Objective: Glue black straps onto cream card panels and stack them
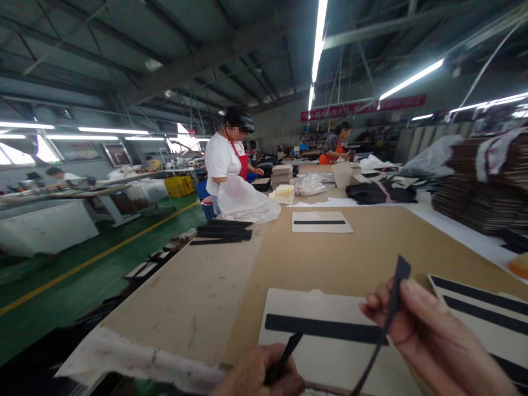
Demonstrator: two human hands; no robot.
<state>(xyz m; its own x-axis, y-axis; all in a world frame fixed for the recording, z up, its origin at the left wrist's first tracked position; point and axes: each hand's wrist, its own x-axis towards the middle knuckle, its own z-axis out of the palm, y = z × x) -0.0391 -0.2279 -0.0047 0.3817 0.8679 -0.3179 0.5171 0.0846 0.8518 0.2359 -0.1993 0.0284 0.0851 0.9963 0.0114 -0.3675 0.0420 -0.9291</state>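
My right hand [416,333] pinches a thin black strip [396,291] between thumb and fingers; the strip runs from above the hand down past it toward the bottom edge. My left hand [259,377], at the bottom edge, is closed on the end of a black strip [286,355]. Whether the two are one strip is not visible. Just beyond both hands lies a white rectangular sheet [289,308] on the brown table [371,247], with a black band [325,330] stuck across it.
A second white sheet with a black band [320,222] lies farther up the table. Black strips are stacked [223,231] at the left edge. Striped white pieces [482,313] and dark piles [482,192] sit right. A person in a red apron [226,165] stands beyond; green floor left.
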